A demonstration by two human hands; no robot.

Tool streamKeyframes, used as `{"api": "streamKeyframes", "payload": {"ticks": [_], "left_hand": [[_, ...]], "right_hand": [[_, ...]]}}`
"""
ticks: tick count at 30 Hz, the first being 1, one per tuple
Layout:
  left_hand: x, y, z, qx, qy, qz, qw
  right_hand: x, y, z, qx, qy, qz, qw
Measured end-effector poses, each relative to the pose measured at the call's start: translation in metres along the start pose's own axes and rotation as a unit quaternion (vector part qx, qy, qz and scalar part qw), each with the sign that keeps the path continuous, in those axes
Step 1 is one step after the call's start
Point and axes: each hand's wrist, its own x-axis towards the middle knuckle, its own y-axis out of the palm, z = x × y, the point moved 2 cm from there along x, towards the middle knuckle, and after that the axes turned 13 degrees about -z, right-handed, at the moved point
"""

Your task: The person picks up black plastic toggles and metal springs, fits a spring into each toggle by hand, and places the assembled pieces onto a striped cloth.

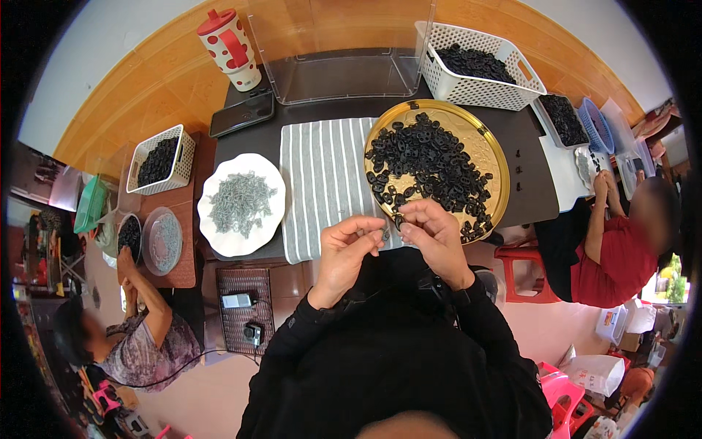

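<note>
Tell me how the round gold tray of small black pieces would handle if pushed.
The shiny, round gold metal-looking tray is probably stiff, given its raised rim. Its loosely heaped small black pieces may slide about and add weight.

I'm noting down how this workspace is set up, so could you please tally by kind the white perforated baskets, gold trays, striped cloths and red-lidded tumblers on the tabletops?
White perforated baskets: 2 (left basket, right basket)
Gold tray: 1
Striped cloth: 1
Red-lidded tumbler: 1
Total: 5
</note>
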Motion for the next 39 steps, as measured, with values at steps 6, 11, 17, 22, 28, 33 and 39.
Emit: {"api": "streamKeyframes", "payload": {"ticks": [6, 11, 17, 22, 28, 33, 39], "left_hand": [[-0.001, 0.001, 0.002, -0.002, -0.005, 0.018, 1.0], [-0.003, 0.002, 0.002, 0.002, -0.012, 0.024, 1.0], [-0.003, 0.002, 0.002, 0.008, 0.006, 0.023, 1.0], [-0.005, 0.003, 0.008, -0.013, 0.014, 0.003, 1.0], [-0.005, 0.005, 0.01, -0.023, 0.021, -0.003, 1.0], [-0.005, 0.005, 0.011, -0.066, -0.003, -0.012, 0.998], [-0.005, 0.007, 0.01, -0.093, -0.021, -0.011, 0.995]], "right_hand": [[-0.001, 0.002, 0.001, -0.007, -0.011, -0.007, 1.0], [-0.002, 0.003, -0.003, -0.012, -0.04, 0.004, 0.999], [-0.001, 0.005, -0.001, -0.04, -0.058, 0.019, 0.997], [0.0, 0.007, 0.002, -0.09, -0.124, 0.032, 0.988], [0.002, 0.007, 0.0, -0.081, -0.164, 0.024, 0.983], [-0.004, 0.01, 0.004, -0.072, -0.173, 0.02, 0.982], [-0.007, 0.012, 0.003, -0.129, -0.263, -0.023, 0.956]]}}
